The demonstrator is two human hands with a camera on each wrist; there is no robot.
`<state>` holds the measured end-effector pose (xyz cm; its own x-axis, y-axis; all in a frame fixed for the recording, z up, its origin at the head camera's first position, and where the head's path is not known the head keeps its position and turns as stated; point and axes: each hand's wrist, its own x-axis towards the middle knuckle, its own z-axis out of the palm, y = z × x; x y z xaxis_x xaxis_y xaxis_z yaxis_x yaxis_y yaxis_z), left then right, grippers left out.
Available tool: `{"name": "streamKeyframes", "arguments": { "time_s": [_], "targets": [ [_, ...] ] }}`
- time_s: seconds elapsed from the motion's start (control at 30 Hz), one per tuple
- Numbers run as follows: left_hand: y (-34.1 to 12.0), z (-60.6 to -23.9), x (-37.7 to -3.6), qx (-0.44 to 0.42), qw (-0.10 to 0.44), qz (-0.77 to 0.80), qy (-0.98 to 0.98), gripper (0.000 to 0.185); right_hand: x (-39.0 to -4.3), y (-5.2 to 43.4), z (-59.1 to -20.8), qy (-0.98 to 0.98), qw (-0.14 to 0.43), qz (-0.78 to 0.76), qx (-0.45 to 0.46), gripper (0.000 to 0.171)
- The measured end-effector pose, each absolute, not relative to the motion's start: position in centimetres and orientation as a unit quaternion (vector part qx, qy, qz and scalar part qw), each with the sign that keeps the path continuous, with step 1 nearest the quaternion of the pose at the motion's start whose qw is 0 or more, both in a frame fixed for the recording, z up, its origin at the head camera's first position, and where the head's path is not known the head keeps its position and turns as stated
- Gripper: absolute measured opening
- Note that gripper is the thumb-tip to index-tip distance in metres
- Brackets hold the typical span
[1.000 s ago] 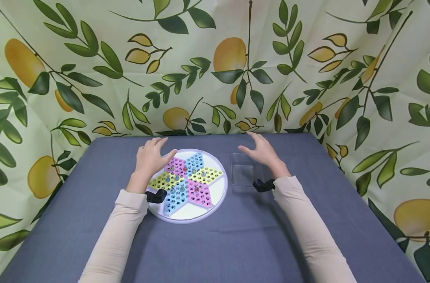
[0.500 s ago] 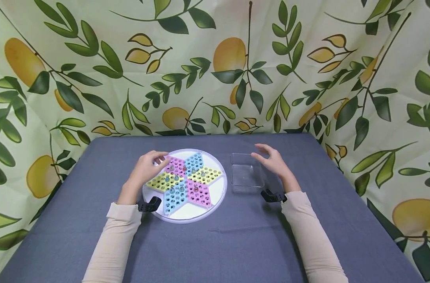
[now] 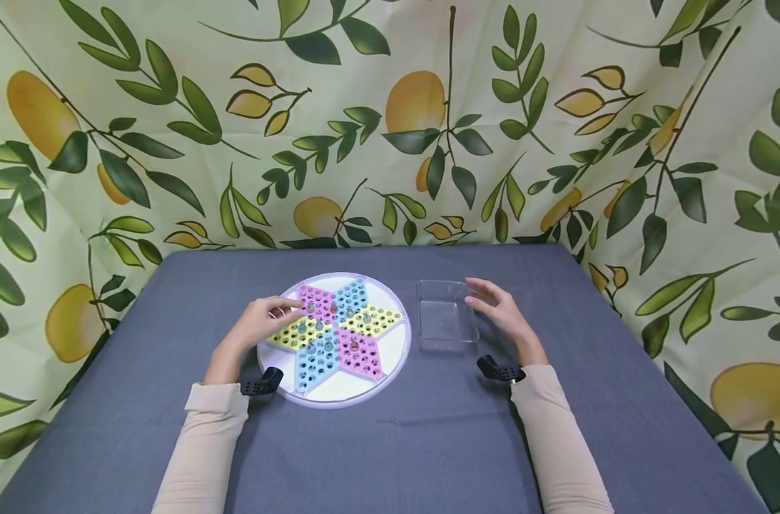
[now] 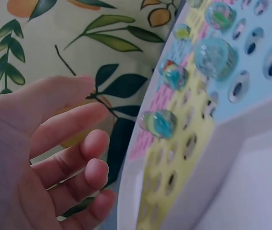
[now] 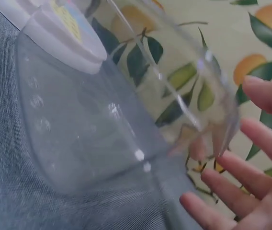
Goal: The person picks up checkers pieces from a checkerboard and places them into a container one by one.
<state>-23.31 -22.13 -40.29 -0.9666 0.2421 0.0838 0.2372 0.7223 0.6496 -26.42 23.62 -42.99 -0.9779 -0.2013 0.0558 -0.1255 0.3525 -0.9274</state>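
Observation:
A round white Chinese checkers board (image 3: 351,385) lies on the table, its star of pink, blue and yellow points full of holes. Several glass marbles (image 4: 216,58) sit in the holes. My left hand (image 3: 261,323) hovers over the board's left edge, fingers loosely bent with nothing between them in the left wrist view. To the right of the board stands a clear plastic box (image 3: 444,321), its bottom bare. My right hand (image 3: 504,314) is at the box's right side, fingers spread and slightly bent, fingertips close to the wall in the right wrist view.
A dark grey-blue cloth (image 3: 390,457) covers the table. Behind and at both sides hangs a curtain (image 3: 357,43) printed with leaves and orange fruit. Each wrist wears a black strap (image 3: 261,382) with a camera mount.
Both hands have come lower and back toward the person, the left from over the board to its left edge, the right from above the box to its right side. Board and box stay put.

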Motion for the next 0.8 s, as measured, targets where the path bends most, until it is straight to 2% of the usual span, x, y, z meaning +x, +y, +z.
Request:
{"name": "streamKeyframes", "arguments": {
  "time_s": [0.27,0.5,0.8],
  "targets": [
    [-22.7,-41.4,-23.1,0.12,0.033,0.361,0.924,0.034,-26.7,24.0,-45.2,0.747,0.088,-0.65,-0.114,0.06],
    [-23.2,-41.7,-23.0,0.112,0.06,0.378,0.917,0.036,-27.2,23.9,-46.0,0.684,0.11,-0.706,-0.146,0.066],
    [-23.3,-42.0,-23.1,0.122,0.085,0.387,0.91,0.037,-27.7,23.4,-46.4,0.648,0.11,-0.733,-0.175,0.057]
  ]
}}
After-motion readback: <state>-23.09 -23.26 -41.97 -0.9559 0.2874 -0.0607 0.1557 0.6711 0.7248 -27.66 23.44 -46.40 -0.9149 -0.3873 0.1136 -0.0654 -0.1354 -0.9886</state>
